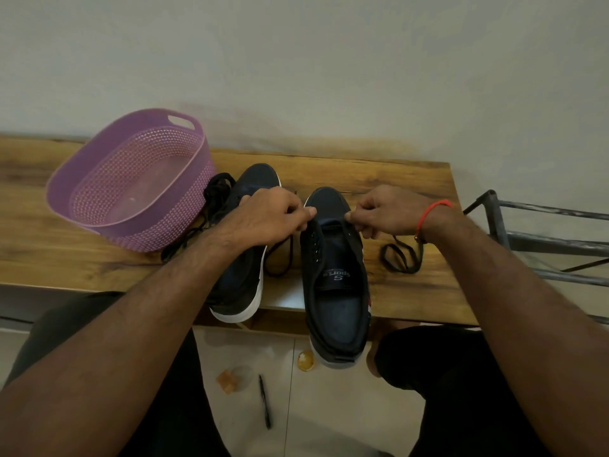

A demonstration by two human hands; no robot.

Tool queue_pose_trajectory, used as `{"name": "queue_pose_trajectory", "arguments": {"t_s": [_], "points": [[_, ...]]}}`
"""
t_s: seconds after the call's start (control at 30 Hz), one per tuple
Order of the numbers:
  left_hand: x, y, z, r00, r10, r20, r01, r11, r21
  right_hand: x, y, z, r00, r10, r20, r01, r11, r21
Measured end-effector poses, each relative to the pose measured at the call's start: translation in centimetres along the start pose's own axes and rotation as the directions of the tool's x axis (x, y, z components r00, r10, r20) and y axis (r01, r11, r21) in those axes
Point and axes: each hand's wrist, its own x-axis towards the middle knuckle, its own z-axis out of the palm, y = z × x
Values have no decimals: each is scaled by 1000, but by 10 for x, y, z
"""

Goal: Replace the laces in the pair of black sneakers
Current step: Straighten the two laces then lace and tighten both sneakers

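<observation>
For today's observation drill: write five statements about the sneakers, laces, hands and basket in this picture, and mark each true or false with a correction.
1. Both hands pinch a lace over the right sneaker. True: left hand, right hand, lace.
2. The basket is green. False: it is purple.
3. The basket holds a sneaker. False: both sneakers stand on the table; the left sneaker is beside the basket.
4. A pen lies on the floor. True.
5. The right sneaker is fully laced. False: most eyelets show bare.
</observation>
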Motion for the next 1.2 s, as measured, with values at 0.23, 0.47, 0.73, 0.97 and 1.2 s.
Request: {"name": "queue_pose_trajectory", "arguments": {"t_s": [0.23,0.47,0.73,0.97,1.2], "points": [[-10,9,-18,998,-65,-7,54,887,-459,-12,-10,-15,999,-5,-39,18,941,338],[-23,18,-40,997,-74,-27,32,700,-713,-26,-28,-30,981,-84,-173,171,793,585],[-52,47,-86,981,-103,-162,-43,704,-709,-59,-56,-49,933,-98,-347,317,683,658],[-81,91,-128,969,-49,-242,-126,747,-653,-98,-94,-67,882,-129,-454,418,659,625],[-105,123,-163,958,-29,-285,-170,743,-647,-131,-130,-97,823,-174,-541,510,647,567]]}}
